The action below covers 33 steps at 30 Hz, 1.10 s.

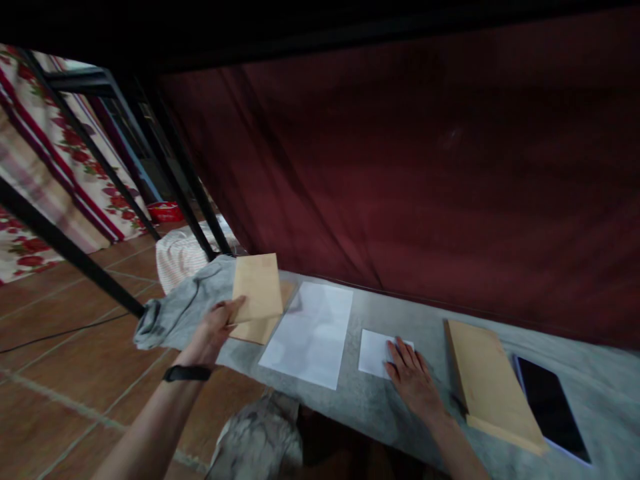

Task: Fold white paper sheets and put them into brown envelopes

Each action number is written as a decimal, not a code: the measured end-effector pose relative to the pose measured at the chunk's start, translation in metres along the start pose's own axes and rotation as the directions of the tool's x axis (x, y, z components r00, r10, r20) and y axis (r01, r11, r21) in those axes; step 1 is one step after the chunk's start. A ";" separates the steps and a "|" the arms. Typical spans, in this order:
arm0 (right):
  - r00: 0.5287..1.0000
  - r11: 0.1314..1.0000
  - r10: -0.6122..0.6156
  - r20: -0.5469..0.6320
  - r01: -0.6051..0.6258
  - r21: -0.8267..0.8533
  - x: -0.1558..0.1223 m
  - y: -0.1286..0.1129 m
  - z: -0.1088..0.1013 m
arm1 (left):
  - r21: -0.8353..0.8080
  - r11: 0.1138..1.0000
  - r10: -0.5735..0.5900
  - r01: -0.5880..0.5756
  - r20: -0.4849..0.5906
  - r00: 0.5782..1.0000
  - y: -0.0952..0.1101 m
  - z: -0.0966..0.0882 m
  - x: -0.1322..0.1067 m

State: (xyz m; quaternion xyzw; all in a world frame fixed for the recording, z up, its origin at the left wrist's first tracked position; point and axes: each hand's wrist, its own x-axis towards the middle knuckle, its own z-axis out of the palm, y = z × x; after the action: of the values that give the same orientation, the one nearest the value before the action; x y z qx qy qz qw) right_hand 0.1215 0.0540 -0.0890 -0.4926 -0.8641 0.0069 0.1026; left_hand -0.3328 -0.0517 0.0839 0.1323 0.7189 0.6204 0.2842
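Note:
My left hand (220,320) grips a tan paper envelope (257,283) by its lower left edge, thumb on top. It is held above another tan envelope (255,332) that lies on the grey cloth. To the right of these is a large white sheet of paper (313,333), lying flat. My right hand (411,377) rests with its fingers stretched out on a small white piece of paper (374,352), covering its right part. Right of that hand lies a thick stack of tan envelopes (493,380).
A dark-screened tablet or phone (553,407) lies at the right on the grey cloth (395,310). Behind hangs a dark red curtain (400,187). Black metal bars (75,257) stand at the left, above a tiled floor (65,393). A red basket (166,212) sits farther back.

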 end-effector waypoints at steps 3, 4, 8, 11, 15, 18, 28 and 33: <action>1.000 1.000 -0.004 -0.011 0.004 -0.017 0.000 -0.001 -0.001 | -0.234 0.958 -0.152 0.168 0.086 0.985 -0.019 0.043 -0.034; 1.000 1.000 -0.007 -0.015 0.007 -0.019 0.000 -0.002 -0.001 | -0.380 0.898 -0.197 0.219 0.096 0.976 -0.028 0.060 -0.045; 1.000 1.000 -0.008 -0.019 0.007 -0.012 0.000 -0.002 -0.003 | -0.533 0.790 -0.316 0.305 0.073 0.946 -0.064 0.121 -0.084; 1.000 1.000 -0.004 -0.003 0.004 -0.011 -0.001 -0.003 -0.008 | -0.518 0.785 -0.347 0.338 0.084 0.934 -0.087 0.148 -0.102; 1.000 1.000 -0.004 0.021 0.004 -0.008 -0.001 -0.005 -0.015 | -0.417 0.781 -0.382 0.465 0.270 0.884 -0.109 0.161 -0.120; 0.999 1.000 0.008 0.038 -0.008 -0.008 0.000 -0.008 -0.021 | -0.335 0.736 -0.432 0.588 0.436 0.790 -0.116 0.163 -0.136; 0.992 0.999 0.040 0.117 -0.041 0.001 0.002 -0.012 -0.032 | 0.076 0.996 -0.089 0.048 0.766 0.636 -0.091 0.151 -0.153; 0.994 0.999 0.031 0.104 -0.032 0.010 0.002 -0.011 -0.031 | 0.195 0.823 0.265 -0.534 0.699 0.664 -0.072 0.183 -0.066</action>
State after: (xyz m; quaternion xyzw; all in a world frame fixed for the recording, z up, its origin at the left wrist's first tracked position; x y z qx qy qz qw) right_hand 0.1173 0.0473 -0.0569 -0.5046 -0.8603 0.0392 0.0605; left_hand -0.1631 0.0480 0.0178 0.5474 0.6348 0.4305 0.3348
